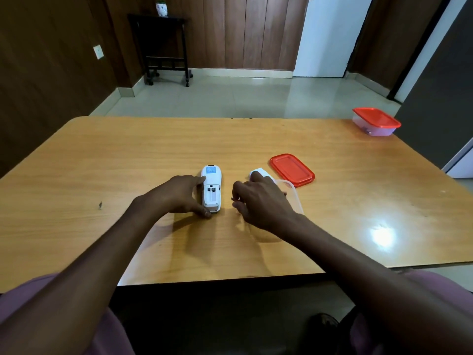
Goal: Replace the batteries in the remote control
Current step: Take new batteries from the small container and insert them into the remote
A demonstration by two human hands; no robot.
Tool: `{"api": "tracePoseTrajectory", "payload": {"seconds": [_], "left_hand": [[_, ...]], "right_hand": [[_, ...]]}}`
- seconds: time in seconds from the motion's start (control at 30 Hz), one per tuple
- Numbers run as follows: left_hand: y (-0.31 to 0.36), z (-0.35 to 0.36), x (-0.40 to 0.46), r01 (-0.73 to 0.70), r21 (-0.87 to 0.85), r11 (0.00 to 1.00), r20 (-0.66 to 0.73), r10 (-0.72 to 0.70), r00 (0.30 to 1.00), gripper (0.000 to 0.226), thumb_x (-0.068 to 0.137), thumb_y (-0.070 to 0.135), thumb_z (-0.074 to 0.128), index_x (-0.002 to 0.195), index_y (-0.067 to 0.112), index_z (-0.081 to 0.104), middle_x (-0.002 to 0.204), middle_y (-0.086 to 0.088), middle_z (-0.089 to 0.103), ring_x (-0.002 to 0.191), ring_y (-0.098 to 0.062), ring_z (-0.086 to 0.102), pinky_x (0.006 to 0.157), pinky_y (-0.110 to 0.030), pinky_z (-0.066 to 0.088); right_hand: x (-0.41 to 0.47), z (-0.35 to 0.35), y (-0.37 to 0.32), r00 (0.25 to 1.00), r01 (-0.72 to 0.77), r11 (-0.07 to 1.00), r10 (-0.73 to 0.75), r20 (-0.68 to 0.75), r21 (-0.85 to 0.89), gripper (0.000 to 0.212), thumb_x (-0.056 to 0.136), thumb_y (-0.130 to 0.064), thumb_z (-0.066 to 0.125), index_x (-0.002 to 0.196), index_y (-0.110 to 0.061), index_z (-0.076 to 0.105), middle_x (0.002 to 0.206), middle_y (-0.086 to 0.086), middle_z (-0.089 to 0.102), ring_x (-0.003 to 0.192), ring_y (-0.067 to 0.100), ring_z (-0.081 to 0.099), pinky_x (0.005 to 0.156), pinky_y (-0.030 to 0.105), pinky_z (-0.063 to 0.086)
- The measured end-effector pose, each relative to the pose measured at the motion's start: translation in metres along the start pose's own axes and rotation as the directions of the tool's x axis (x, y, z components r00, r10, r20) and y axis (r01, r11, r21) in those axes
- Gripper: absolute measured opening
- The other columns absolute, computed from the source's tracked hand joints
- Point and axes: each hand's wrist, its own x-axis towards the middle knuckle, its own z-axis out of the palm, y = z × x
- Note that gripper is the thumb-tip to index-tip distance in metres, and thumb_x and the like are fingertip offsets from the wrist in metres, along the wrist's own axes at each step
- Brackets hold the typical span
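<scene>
Two arms reach out over the wood table [102,162]. Left hand [176,194] is at 9 o'clock of the white remote [211,187], thumb & fingers pressed on its side, holding it still. Remote lies face down near the table's middle, back cover off, battery slot looks empty.

Right hand [261,201] sits at 3 o'clock of the remote, fingers curled, pinching smth tiny; can't tell what. Behind it lie a white piece [259,172], maybe the cover, a clear tub [294,196] & a red lid [291,169] at 2 o'clock. Another tub w/ red lid [375,122] is far off.

What could go wrong: a battery could go in backwards, or slip & roll away. If the left hand lets go, the remote could slide.
</scene>
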Motion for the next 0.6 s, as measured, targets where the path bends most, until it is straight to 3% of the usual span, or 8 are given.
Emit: {"api": "tracePoseTrajectory", "payload": {"seconds": [0.1,0.2,0.37,0.43,0.53,0.6], "left_hand": [[0.000,0.000,0.000,-0.004,0.013,1.000,0.004,0.004,1.000,0.113,0.067,0.046,0.089,0.158,0.023,0.027,0.158,-0.001,0.040,0.139,-0.022,0.041,0.108,-0.032,0.038],[-0.001,0.000,0.001,-0.002,0.016,1.000,0.011,0.002,1.000,0.114,0.067,0.047,0.089,0.159,0.023,0.025,0.159,-0.001,0.038,0.140,-0.023,0.040,0.109,-0.033,0.038],[-0.003,0.000,0.002,-0.004,0.008,1.000,0.015,0.004,1.000,0.114,0.067,0.046,0.089,0.159,0.023,0.025,0.158,-0.001,0.038,0.140,-0.023,0.041,0.110,-0.034,0.038],[-0.002,0.001,0.002,-0.005,0.013,1.000,0.013,0.005,1.000,0.113,0.068,0.046,0.088,0.159,0.023,0.025,0.158,0.000,0.039,0.138,-0.022,0.042,0.109,-0.035,0.039],[-0.001,0.001,0.003,-0.006,0.024,1.000,0.011,0.006,1.000,0.112,0.069,0.046,0.088,0.159,0.023,0.025,0.157,0.000,0.040,0.137,-0.022,0.043,0.108,-0.034,0.039],[-0.001,0.001,0.003,-0.005,0.022,1.000,0.013,0.005,1.000,0.113,0.068,0.046,0.088,0.159,0.023,0.025,0.157,-0.001,0.040,0.137,-0.023,0.043,0.108,-0.035,0.039]], "right_hand": [[0.005,0.009,-0.003,0.999,0.017,0.997,-0.014,0.040,-0.078,0.017,0.090,-0.030,0.063,0.092,-0.015,0.072,0.086,0.000,0.075,0.099,0.028,0.053,0.072,0.037,0.039],[0.009,0.001,-0.001,0.998,-0.021,1.000,0.022,0.053,-0.013,0.020,0.088,-0.033,0.063,0.088,-0.019,0.077,0.083,-0.003,0.073,0.096,0.024,0.053,0.070,0.036,0.045],[0.010,-0.031,0.016,0.959,-0.274,0.959,0.278,-0.047,0.073,0.013,0.079,-0.024,0.062,0.084,-0.019,0.072,0.079,-0.004,0.068,0.083,0.019,0.061,0.059,0.029,0.041],[0.008,-0.037,0.027,0.926,-0.377,0.926,0.377,-0.016,-0.004,0.009,0.077,-0.019,0.061,0.081,-0.016,0.069,0.075,-0.002,0.065,0.076,0.023,0.063,0.058,0.031,0.043],[0.002,-0.036,0.038,0.893,-0.394,0.896,0.426,0.145,-0.205,0.004,0.077,-0.013,0.061,0.073,-0.014,0.060,0.073,0.003,0.061,0.079,0.031,0.067,0.053,0.026,0.036],[-0.001,-0.031,0.040,0.884,-0.349,0.897,0.411,0.221,-0.272,0.020,0.081,-0.010,0.060,0.068,-0.014,0.046,0.073,0.004,0.058,0.084,0.032,0.068,0.053,0.026,0.032]]}}
